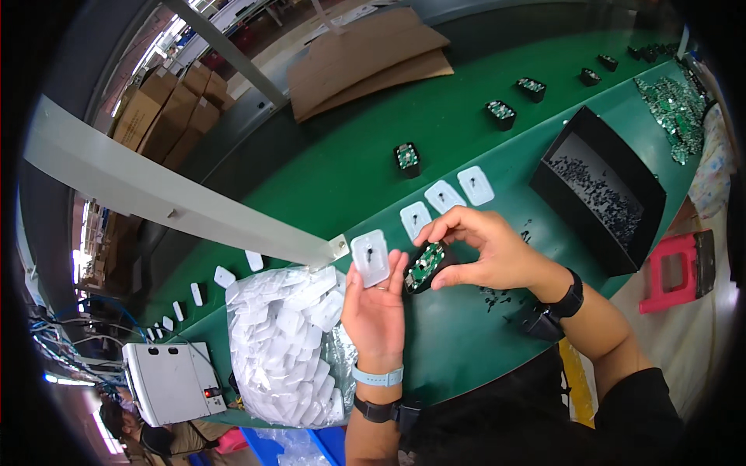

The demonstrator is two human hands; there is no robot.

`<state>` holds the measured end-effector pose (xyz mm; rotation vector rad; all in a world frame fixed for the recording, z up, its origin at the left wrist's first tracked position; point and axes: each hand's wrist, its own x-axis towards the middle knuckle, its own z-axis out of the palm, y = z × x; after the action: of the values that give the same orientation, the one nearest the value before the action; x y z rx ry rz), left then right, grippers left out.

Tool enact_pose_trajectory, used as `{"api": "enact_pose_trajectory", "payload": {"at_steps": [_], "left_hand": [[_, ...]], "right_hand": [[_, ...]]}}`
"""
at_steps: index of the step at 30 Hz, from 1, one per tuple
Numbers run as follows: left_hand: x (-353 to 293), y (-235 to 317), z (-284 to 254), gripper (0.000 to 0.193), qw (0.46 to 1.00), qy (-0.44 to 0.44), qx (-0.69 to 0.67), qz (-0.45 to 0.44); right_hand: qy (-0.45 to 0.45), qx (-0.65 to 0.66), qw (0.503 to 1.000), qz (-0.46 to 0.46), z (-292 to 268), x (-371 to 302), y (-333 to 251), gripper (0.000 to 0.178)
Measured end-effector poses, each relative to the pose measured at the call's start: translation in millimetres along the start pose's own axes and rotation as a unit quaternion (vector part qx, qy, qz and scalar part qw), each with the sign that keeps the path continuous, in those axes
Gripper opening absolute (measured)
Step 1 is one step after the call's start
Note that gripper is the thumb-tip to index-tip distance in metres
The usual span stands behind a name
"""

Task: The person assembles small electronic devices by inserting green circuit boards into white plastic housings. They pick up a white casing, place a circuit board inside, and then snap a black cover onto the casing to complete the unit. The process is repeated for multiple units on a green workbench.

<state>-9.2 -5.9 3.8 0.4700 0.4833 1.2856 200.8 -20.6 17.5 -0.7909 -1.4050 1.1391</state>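
Note:
In the middle of the view my left hand (375, 318) is turned palm up, its fingers around a white translucent plastic cover (371, 260) with a small black part inside. Just to the right, my right hand (486, 252) pinches a black housing with a green circuit board (425, 266) between thumb and fingers. The housing is tilted, board side showing, close to my left fingertips; whether they touch it I cannot tell. Beyond my right hand lie three similar white covers (444, 197) in a row, each with a small black part in it.
A bag of white covers (280, 349) lies left of my hands. At right stands a black box (598, 182) of small black parts, with bare circuit boards (674, 116) beyond. Black housings with boards (407, 158) dot the green conveyor (342, 171). A white metal post (179, 202) crosses at left.

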Motion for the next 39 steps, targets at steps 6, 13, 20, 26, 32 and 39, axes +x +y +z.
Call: {"api": "enact_pose_trajectory", "payload": {"at_steps": [6, 13, 20, 26, 32, 39], "left_hand": [[-2, -10, 6, 0.045, 0.999, -0.009, 0.044, -0.015], [-6, -10, 1, 0.041, 0.998, -0.027, 0.046, -0.022], [-5, -13, -3, 0.039, 0.973, -0.103, 0.195, 0.065], [-8, -17, 0, 0.037, 0.952, -0.105, 0.27, 0.097], [-7, -21, -1, 0.038, 0.938, -0.133, 0.296, 0.118], [-8, -21, 0, 0.036, 0.929, -0.146, 0.319, 0.114]], "right_hand": [[0.022, -0.012, 1.0, 0.017, 2, -2, -1, 0.046], [0.014, 0.144, 0.988, 0.061, 2, -1, 3, 0.052], [0.04, 0.096, 0.993, 0.046, 1, -3, 6, 0.046], [0.056, 0.071, 0.995, 0.03, 6, -4, 3, 0.035], [0.064, 0.066, 0.995, 0.044, 3, -5, 4, 0.037], [0.064, 0.049, 0.995, 0.055, 2, -5, 0, 0.038]]}}
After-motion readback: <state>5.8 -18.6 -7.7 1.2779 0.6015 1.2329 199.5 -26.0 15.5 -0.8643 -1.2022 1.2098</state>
